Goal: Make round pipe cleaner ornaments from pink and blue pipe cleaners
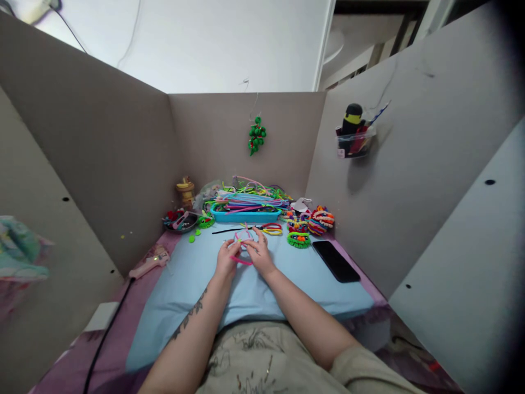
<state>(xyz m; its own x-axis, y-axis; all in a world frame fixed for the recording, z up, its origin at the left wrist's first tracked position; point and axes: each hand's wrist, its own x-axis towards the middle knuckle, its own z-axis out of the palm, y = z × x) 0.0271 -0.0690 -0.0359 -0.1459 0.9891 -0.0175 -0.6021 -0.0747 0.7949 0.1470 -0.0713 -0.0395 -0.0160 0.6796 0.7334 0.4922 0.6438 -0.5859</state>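
Observation:
Both my hands meet over the blue cloth [197,284], holding bent pink pipe cleaners [241,261] between them. My left hand [227,257] pinches the pink stems from the left side. On the right, my right hand [260,253] has its fingers closed on the same stems, the index finger raised a little. A pink loop hangs below the fingertips, and more thin pink ends stick up above them. Just beyond the hands lie scissors [272,229] with red and yellow handles and a black stem [223,231].
Behind stands a blue tray [246,217] heaped with coloured pipe cleaners. A phone [336,261] and fuzzy coloured bundles [320,220] lie right. Left are a dark bowl [186,224] and a pink glue gun [150,264] with its cord. Grey panels enclose the table.

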